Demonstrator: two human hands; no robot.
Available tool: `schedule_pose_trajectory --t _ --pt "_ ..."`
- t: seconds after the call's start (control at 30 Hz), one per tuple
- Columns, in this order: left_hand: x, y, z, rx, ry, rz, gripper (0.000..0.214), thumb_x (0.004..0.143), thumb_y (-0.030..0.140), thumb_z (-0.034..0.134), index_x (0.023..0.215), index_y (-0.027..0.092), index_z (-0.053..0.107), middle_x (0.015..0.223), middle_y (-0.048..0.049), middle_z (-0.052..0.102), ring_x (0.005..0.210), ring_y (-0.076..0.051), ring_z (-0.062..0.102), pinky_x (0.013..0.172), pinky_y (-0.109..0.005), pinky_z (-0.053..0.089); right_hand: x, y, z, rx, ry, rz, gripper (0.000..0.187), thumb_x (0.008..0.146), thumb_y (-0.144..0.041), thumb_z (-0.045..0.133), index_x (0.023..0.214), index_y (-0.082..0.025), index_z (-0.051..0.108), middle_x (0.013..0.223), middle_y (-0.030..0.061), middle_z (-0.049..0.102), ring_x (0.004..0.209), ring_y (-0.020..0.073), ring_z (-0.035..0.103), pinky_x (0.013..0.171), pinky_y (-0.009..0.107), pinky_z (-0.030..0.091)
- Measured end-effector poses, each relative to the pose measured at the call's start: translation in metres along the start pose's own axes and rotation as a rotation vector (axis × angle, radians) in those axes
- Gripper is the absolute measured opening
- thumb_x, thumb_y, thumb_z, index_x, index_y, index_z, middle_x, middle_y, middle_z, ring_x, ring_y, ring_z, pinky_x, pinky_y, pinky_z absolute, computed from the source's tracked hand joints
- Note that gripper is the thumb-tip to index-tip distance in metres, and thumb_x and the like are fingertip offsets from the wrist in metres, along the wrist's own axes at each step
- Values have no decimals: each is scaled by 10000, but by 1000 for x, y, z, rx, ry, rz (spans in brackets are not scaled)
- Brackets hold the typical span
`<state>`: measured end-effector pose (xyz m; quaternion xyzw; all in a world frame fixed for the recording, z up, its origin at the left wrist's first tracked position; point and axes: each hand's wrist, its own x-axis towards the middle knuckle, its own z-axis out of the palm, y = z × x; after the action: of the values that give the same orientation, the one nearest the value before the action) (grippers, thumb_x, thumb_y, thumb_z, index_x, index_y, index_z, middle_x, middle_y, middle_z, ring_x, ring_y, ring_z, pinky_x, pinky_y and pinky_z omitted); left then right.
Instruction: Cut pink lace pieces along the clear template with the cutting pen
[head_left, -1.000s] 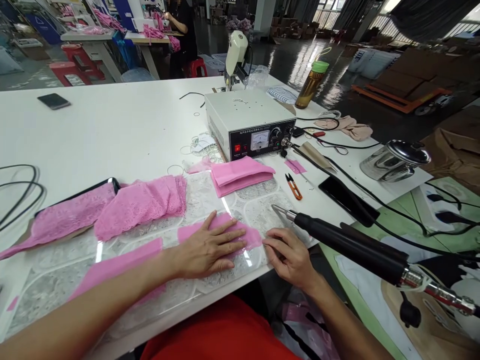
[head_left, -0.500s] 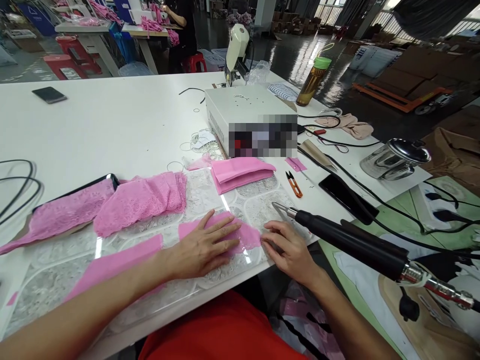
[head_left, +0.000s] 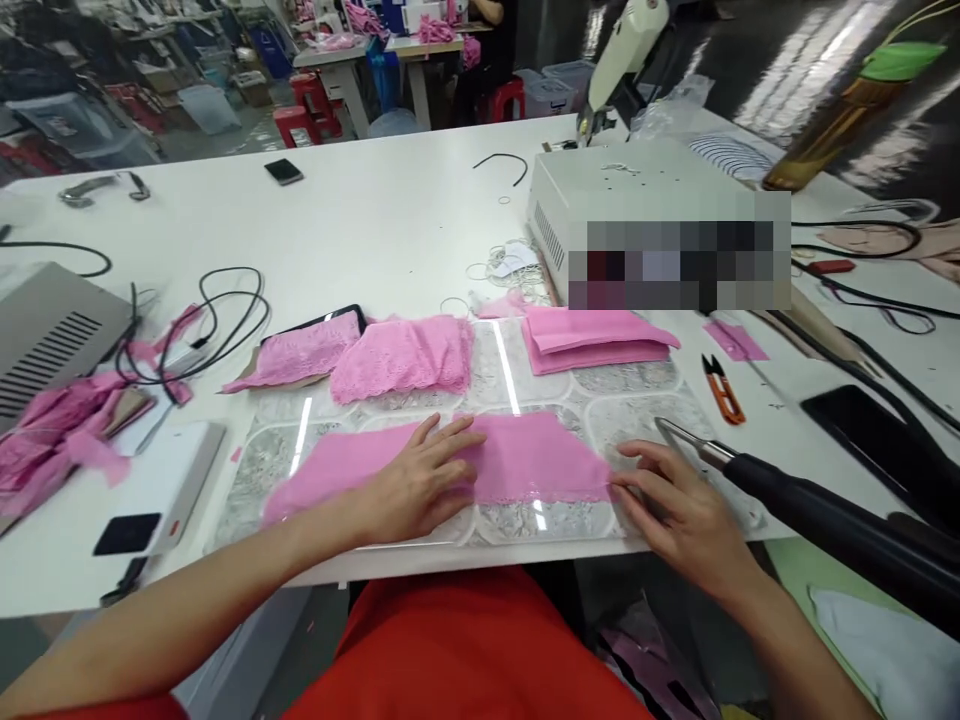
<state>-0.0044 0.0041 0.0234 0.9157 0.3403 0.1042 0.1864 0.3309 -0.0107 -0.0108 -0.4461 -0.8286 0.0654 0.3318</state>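
Observation:
My left hand (head_left: 420, 482) lies flat with fingers spread on a long pink fabric strip (head_left: 525, 462) that rests on a glossy patterned mat (head_left: 637, 420) at the table's front edge. My right hand (head_left: 675, 505) pinches the strip's right end against the mat. A black handheld tool with a metal tip (head_left: 810, 510) lies just right of my right hand, its tip above the knuckles.
Pink lace pieces (head_left: 401, 355) and a folded pink stack (head_left: 592, 338) lie behind the mat. A white machine box (head_left: 637, 190), orange snips (head_left: 724, 388), a black phone (head_left: 877, 440), cables (head_left: 217, 310), a white box (head_left: 161, 480) and a bottle (head_left: 832, 120) surround them. Another person sits at a far table.
The view has swung left and down, bringing the table's left side into sight. Both hands stay on the pink strip, which now lies more spread out between them.

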Motion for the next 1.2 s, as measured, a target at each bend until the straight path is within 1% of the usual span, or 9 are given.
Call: schedule_pose_trajectory --t 0.1,0.17,0.4,0.53,0.77,0.97,1.2 --pt "-3 0 3 -7 14 1 139 962 261 515 978 173 622 1423 -132 496 1451 -280 267 1198 -541 165 3 0 -1 17 2 -11 91 844 -164 594 889 -224 645 1065 71 621 751 123 623 644 268 533" --pt "-5 -1 4 -3 29 10 150 971 253 498 948 172 622 1415 -131 504 1451 -275 269 1198 -540 171 5 0 -2 11 1 -14 90 846 -161 591 889 -219 643 1071 74 618 763 125 626 646 266 530" --pt "-5 -6 9 34 82 22 205 989 213 453 863 167 608 1395 -119 524 1441 -257 296 1196 -533 195 6 -2 -4 -18 8 -17 94 851 -143 584 900 -211 626 1106 87 604 895 156 641 722 281 546" --pt "-5 -7 6 41 102 41 193 985 203 464 903 180 636 1391 -103 526 1441 -251 292 1192 -542 193 3 -3 -4 -31 7 -5 121 848 -123 581 917 -211 626 1123 88 602 974 171 633 781 295 551" --pt "-7 -7 5 46 147 95 182 972 168 484 942 191 662 1379 -99 535 1449 -247 273 1194 -541 170 -3 -6 -3 -48 -6 -6 152 841 -100 585 941 -210 615 1129 91 598 828 135 614 729 292 556" --pt "-6 -6 7 87 169 138 178 963 139 486 905 175 650 1368 -107 547 1452 -246 266 1200 -534 145 -6 -8 -3 -77 -27 -2 150 843 -97 583 945 -203 610 1160 102 595 851 140 615 747 304 567" --pt "-3 -4 6 109 198 158 189 958 133 481 840 168 624 1346 -96 578 1432 -244 319 1214 -519 131 -7 -9 -3 -54 -38 45 147 850 -118 562 932 -218 632 1167 93 605 862 148 626 773 331 574"
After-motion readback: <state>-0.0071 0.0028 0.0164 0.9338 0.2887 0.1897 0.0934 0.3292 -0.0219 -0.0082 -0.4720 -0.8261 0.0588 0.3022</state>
